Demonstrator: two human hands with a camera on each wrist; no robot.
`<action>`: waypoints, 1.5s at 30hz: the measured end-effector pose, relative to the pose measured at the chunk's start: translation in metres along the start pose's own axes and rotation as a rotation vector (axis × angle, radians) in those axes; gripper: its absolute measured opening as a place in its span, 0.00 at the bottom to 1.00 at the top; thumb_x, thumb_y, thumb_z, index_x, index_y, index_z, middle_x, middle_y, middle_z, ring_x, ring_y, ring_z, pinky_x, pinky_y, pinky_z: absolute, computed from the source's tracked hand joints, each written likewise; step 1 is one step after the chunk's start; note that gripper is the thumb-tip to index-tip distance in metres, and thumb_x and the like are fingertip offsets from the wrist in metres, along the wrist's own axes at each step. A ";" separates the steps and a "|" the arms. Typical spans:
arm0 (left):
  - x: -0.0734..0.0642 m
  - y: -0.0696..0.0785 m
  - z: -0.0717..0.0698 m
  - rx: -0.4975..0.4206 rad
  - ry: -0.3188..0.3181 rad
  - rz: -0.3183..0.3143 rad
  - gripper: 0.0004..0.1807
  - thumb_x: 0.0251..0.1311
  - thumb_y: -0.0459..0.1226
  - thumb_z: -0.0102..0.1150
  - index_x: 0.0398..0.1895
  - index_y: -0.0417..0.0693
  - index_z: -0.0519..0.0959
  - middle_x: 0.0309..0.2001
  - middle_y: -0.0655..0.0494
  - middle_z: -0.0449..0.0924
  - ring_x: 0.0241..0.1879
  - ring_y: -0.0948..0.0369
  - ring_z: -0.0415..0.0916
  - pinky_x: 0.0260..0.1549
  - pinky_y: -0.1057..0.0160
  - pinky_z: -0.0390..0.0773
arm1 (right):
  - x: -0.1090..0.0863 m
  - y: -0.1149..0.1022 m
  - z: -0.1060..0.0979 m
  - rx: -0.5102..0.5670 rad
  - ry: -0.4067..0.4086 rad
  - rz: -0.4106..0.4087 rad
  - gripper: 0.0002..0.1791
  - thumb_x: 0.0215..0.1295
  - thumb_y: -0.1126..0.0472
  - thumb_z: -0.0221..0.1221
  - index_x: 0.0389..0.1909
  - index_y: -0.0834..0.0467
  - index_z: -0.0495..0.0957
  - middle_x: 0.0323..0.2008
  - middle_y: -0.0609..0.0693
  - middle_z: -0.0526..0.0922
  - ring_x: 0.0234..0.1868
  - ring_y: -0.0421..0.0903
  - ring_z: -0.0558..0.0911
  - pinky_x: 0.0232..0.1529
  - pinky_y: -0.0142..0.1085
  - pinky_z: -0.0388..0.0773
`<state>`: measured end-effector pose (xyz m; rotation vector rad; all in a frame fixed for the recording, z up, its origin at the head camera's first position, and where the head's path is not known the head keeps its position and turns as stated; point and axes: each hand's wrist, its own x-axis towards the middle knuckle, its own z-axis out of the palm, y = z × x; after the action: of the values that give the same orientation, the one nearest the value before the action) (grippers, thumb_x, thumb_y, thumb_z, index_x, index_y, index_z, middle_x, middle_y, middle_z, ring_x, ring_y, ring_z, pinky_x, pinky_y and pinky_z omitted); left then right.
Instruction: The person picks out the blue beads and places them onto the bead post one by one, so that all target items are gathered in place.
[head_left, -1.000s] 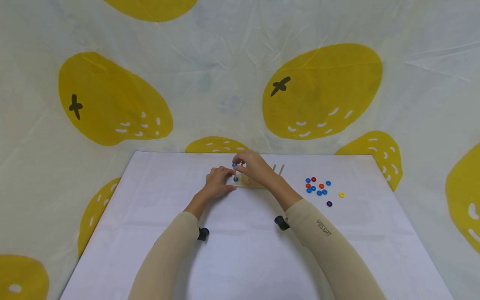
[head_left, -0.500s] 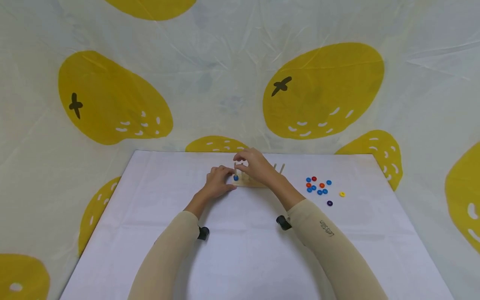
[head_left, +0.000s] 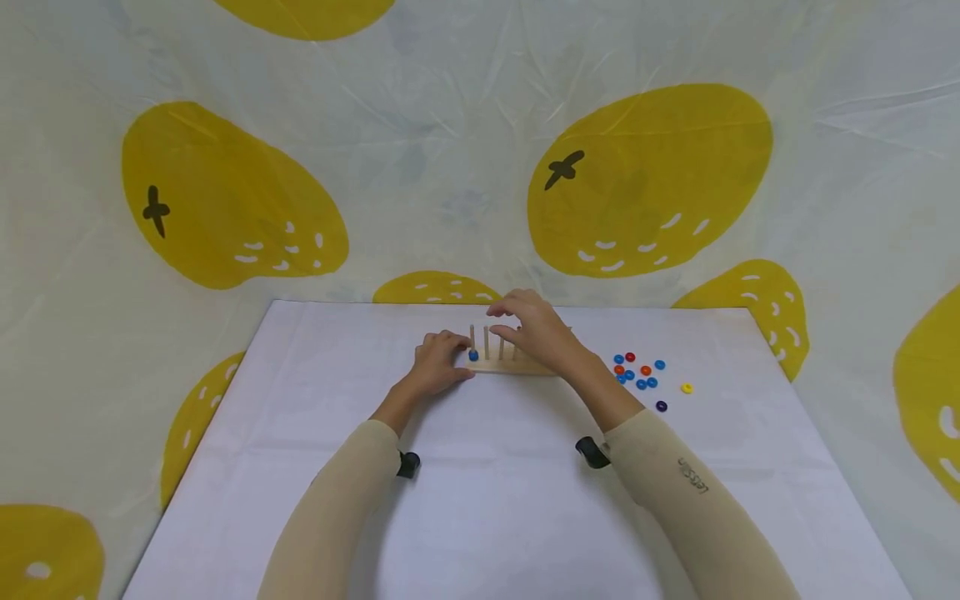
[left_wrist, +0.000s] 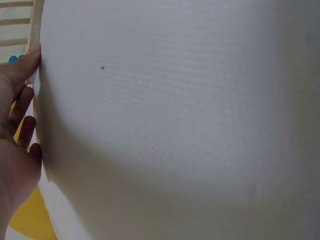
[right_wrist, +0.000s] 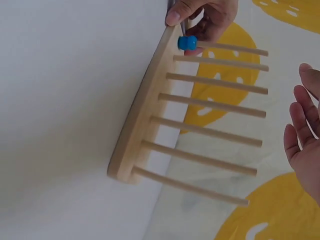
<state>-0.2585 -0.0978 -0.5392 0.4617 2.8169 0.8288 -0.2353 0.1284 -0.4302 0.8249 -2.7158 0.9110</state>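
A wooden peg rack [right_wrist: 145, 117] with a row of several upright pegs stands on the table. My left hand [head_left: 435, 364] grips the rack's left end, thumb in front and fingers behind. Two blue rings [right_wrist: 187, 43] sit stacked at the bottom of the leftmost peg, beside that hand. Bare pegs make up the remainder of the row. My right hand [head_left: 538, 332] hovers over the rack's right half with fingers loosely bent and nothing between them, hiding some pegs in the head view. Only a small part of the rack shows in the left wrist view.
Loose rings lie right of the rack: several blue, a red ring [head_left: 630, 357], orange ones [head_left: 646, 371], a yellow ring [head_left: 687, 388] and a dark purple ring [head_left: 662, 407]. A white cloth [head_left: 495, 500] covers the table. Behind hangs a curtain [head_left: 450, 167] with yellow fruit prints.
The upper blue ring has dropped down the leftmost peg onto the lower one. My right hand has let go and moved right, away from that peg. The left hand stays put.
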 end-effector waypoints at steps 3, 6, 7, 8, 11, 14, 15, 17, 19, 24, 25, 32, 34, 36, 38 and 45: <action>0.000 0.000 0.001 -0.006 -0.004 -0.009 0.31 0.59 0.46 0.76 0.65 0.53 0.79 0.64 0.52 0.76 0.67 0.49 0.64 0.66 0.42 0.62 | -0.011 0.003 -0.008 0.010 0.025 0.033 0.14 0.67 0.59 0.69 0.52 0.56 0.84 0.49 0.50 0.84 0.53 0.50 0.79 0.57 0.45 0.80; -0.001 0.001 0.001 -0.012 -0.004 -0.013 0.30 0.59 0.46 0.76 0.64 0.53 0.79 0.64 0.52 0.76 0.67 0.49 0.64 0.66 0.43 0.62 | -0.023 0.007 -0.015 0.025 0.052 0.051 0.14 0.67 0.59 0.69 0.52 0.57 0.84 0.49 0.50 0.85 0.53 0.50 0.79 0.56 0.47 0.81; -0.001 0.001 0.001 -0.010 -0.002 -0.012 0.30 0.58 0.46 0.76 0.64 0.53 0.79 0.64 0.52 0.76 0.67 0.49 0.64 0.66 0.43 0.62 | -0.027 0.009 -0.017 0.030 0.065 0.049 0.14 0.67 0.60 0.69 0.52 0.57 0.84 0.49 0.50 0.85 0.53 0.50 0.79 0.55 0.47 0.81; -0.001 0.001 0.001 -0.008 0.000 -0.010 0.30 0.58 0.46 0.76 0.64 0.53 0.79 0.64 0.52 0.76 0.67 0.49 0.64 0.65 0.43 0.62 | -0.031 0.011 -0.018 0.037 0.080 0.043 0.15 0.66 0.61 0.70 0.52 0.58 0.84 0.49 0.51 0.85 0.52 0.50 0.80 0.54 0.47 0.81; -0.002 0.000 0.001 -0.010 0.004 -0.002 0.30 0.58 0.45 0.76 0.64 0.52 0.79 0.64 0.51 0.76 0.66 0.49 0.64 0.65 0.42 0.63 | -0.043 0.015 -0.023 0.040 0.128 0.019 0.15 0.63 0.63 0.72 0.50 0.59 0.84 0.48 0.52 0.85 0.50 0.51 0.81 0.51 0.48 0.82; -0.003 0.000 0.000 -0.013 0.004 0.003 0.30 0.58 0.45 0.76 0.64 0.52 0.79 0.64 0.50 0.76 0.67 0.48 0.64 0.64 0.42 0.63 | -0.053 0.018 -0.029 0.029 0.169 0.001 0.16 0.61 0.63 0.73 0.50 0.60 0.85 0.48 0.52 0.85 0.49 0.51 0.80 0.48 0.48 0.81; -0.003 -0.001 0.000 -0.014 0.005 0.003 0.30 0.58 0.45 0.76 0.64 0.52 0.79 0.64 0.50 0.76 0.67 0.48 0.64 0.64 0.42 0.63 | -0.057 0.020 -0.031 0.021 0.180 -0.003 0.16 0.61 0.64 0.73 0.49 0.59 0.85 0.48 0.52 0.85 0.48 0.50 0.80 0.48 0.47 0.81; -0.003 -0.002 0.000 -0.015 0.004 0.001 0.30 0.58 0.45 0.76 0.64 0.51 0.79 0.64 0.50 0.76 0.67 0.48 0.64 0.65 0.42 0.63 | -0.064 0.023 -0.035 0.014 0.204 -0.011 0.17 0.60 0.65 0.73 0.49 0.60 0.85 0.47 0.52 0.85 0.48 0.49 0.80 0.46 0.46 0.80; -0.003 -0.002 0.000 -0.010 0.003 -0.003 0.30 0.59 0.46 0.76 0.64 0.52 0.79 0.65 0.50 0.75 0.67 0.48 0.64 0.65 0.42 0.62 | -0.072 0.028 -0.038 0.000 0.226 -0.017 0.17 0.59 0.66 0.73 0.49 0.59 0.84 0.47 0.51 0.85 0.47 0.48 0.80 0.45 0.43 0.79; -0.001 -0.004 0.000 -0.006 0.009 -0.003 0.30 0.58 0.46 0.76 0.64 0.53 0.79 0.64 0.51 0.76 0.67 0.49 0.64 0.64 0.43 0.63 | -0.094 0.044 -0.045 -0.036 0.253 0.002 0.19 0.57 0.67 0.74 0.50 0.60 0.84 0.46 0.51 0.85 0.46 0.48 0.80 0.45 0.41 0.79; -0.001 -0.004 0.001 -0.006 0.010 -0.001 0.30 0.58 0.46 0.76 0.64 0.53 0.79 0.64 0.51 0.76 0.66 0.49 0.64 0.64 0.43 0.63 | -0.099 0.048 -0.046 -0.047 0.253 0.013 0.19 0.58 0.67 0.74 0.50 0.60 0.83 0.46 0.52 0.85 0.46 0.48 0.81 0.45 0.41 0.79; 0.000 -0.004 0.001 0.004 0.010 0.006 0.31 0.58 0.46 0.76 0.65 0.53 0.79 0.64 0.51 0.76 0.67 0.48 0.64 0.65 0.42 0.63 | -0.131 0.072 -0.052 -0.064 0.237 0.112 0.18 0.59 0.66 0.74 0.50 0.60 0.83 0.45 0.52 0.85 0.43 0.48 0.81 0.41 0.26 0.76; 0.000 -0.003 0.001 0.006 0.009 0.002 0.30 0.58 0.46 0.76 0.64 0.53 0.79 0.64 0.51 0.76 0.67 0.48 0.65 0.65 0.43 0.63 | -0.139 0.077 -0.054 -0.061 0.237 0.140 0.19 0.59 0.66 0.74 0.51 0.61 0.82 0.45 0.53 0.85 0.42 0.49 0.81 0.41 0.24 0.76; 0.001 -0.003 0.001 0.009 0.008 0.001 0.30 0.58 0.46 0.76 0.64 0.53 0.79 0.64 0.51 0.76 0.67 0.49 0.65 0.65 0.43 0.63 | -0.148 0.083 -0.057 -0.054 0.233 0.183 0.20 0.59 0.65 0.73 0.52 0.61 0.82 0.46 0.53 0.85 0.42 0.50 0.81 0.41 0.20 0.74; 0.001 -0.004 0.001 0.009 0.004 -0.004 0.30 0.59 0.46 0.75 0.65 0.53 0.78 0.64 0.52 0.76 0.67 0.49 0.64 0.65 0.44 0.63 | -0.156 0.089 -0.060 -0.053 0.214 0.236 0.20 0.61 0.64 0.72 0.54 0.61 0.81 0.47 0.54 0.84 0.44 0.52 0.81 0.42 0.17 0.73; 0.003 -0.004 0.002 0.010 0.000 -0.003 0.31 0.59 0.47 0.75 0.65 0.54 0.78 0.64 0.53 0.75 0.66 0.50 0.64 0.65 0.44 0.63 | -0.179 0.118 -0.062 -0.096 0.130 0.384 0.20 0.67 0.61 0.69 0.58 0.61 0.80 0.52 0.56 0.82 0.51 0.54 0.80 0.46 0.23 0.76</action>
<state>-0.2617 -0.0994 -0.5436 0.4588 2.8228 0.8141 -0.1523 0.3247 -0.4970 0.2169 -2.8223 0.8551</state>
